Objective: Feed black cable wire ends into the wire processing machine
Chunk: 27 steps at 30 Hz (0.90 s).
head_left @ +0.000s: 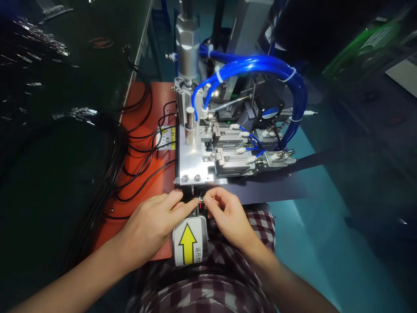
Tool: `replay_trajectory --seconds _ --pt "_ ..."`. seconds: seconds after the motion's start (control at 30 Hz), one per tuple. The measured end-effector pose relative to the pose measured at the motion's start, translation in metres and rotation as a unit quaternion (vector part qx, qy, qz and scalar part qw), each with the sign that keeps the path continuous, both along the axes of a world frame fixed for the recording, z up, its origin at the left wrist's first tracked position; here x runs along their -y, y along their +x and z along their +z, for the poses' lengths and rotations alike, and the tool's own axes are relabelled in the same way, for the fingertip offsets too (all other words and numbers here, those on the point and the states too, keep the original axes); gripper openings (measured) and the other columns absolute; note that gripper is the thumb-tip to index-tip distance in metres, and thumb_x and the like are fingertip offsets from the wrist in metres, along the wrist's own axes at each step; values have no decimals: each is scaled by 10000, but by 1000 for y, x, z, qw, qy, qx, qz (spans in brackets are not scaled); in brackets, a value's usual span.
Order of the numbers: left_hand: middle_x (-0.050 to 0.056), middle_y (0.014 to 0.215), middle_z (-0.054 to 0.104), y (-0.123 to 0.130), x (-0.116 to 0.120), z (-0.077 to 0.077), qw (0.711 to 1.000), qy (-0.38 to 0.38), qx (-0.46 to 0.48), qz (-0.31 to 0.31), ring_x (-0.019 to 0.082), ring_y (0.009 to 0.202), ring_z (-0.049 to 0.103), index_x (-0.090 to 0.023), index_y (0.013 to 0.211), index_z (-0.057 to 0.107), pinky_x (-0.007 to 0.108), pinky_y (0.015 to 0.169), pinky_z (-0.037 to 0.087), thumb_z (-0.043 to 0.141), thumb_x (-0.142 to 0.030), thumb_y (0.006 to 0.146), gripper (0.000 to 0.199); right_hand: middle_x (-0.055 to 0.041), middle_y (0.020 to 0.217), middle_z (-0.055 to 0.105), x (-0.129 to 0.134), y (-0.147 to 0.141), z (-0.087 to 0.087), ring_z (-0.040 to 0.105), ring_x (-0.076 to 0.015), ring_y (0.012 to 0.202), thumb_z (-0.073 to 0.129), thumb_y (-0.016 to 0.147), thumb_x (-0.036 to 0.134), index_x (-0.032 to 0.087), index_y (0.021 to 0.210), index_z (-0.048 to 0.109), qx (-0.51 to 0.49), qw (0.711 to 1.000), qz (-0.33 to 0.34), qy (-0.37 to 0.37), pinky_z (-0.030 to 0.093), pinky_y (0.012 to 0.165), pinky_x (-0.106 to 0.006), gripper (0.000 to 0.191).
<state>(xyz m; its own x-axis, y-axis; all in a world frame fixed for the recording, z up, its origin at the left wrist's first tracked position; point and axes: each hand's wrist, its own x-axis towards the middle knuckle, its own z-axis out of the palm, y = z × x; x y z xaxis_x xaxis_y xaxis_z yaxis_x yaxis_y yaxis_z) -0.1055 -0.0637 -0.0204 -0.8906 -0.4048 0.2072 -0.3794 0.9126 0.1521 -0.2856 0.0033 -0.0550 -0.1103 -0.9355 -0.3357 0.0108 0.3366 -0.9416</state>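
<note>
A machine with a bright metal plate (192, 167) stands in the middle of the view. Just below its front edge, my left hand (156, 221) has its fingertips at a tiny part with thin wires (200, 200), one of them red. From the other side my right hand (228, 215) pinches at the same small part, thumb against forefinger. The part is mostly covered by the fingertips, so its shape is unclear. Directly under the hands is a white plate with a yellow arrow (188, 243).
Black cables (114, 161) run over the orange board (156, 100) at left, beside a dark table. Blue air tubes (260, 63) arch over the machine's small cylinders (233, 158). A vertical metal shaft (188, 48) rises at the back. Checked cloth (224, 278) lies below the hands.
</note>
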Motion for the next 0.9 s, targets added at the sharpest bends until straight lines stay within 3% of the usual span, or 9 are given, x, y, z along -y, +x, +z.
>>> replay_trajectory --seconds 0.23,0.47,0.63,0.77,0.9 --pt "45 790 433 -1 -1 1 1000 2 10 3 138 613 397 -156 1209 551 251 525 328 397 -85 885 366 -20 684 506 0 1 4 458 -108 575 463 866 386 140 788 496 -47 998 11 30 357 526 -247 260" --pt "50 811 465 0 -2 4 999 2 38 -2 161 625 432 -160 1216 536 279 536 353 428 -76 852 389 -9 699 552 1 0 9 473 -117 634 425 886 336 158 760 504 -215 976 12 -18 355 605 -268 231" --pt "47 831 515 -2 0 4 999 12 36 4 163 623 474 -177 1194 560 278 527 375 401 -89 874 368 -12 676 496 0 -1 4 448 -106 590 438 886 365 149 784 488 -102 994 31 -13 358 544 -248 243" --pt "51 849 536 -2 0 2 999 21 37 8 161 639 496 -185 1203 561 278 543 394 400 -95 880 372 -24 720 522 0 2 1 468 -106 633 460 873 316 141 765 500 -128 990 -7 -59 381 581 -242 210" --pt "62 884 549 -2 0 1 999 13 39 6 169 653 513 -182 1211 552 285 548 406 396 -76 869 391 -6 611 505 2 4 2 476 -101 538 497 858 382 134 792 487 16 998 -9 53 370 518 -232 257"
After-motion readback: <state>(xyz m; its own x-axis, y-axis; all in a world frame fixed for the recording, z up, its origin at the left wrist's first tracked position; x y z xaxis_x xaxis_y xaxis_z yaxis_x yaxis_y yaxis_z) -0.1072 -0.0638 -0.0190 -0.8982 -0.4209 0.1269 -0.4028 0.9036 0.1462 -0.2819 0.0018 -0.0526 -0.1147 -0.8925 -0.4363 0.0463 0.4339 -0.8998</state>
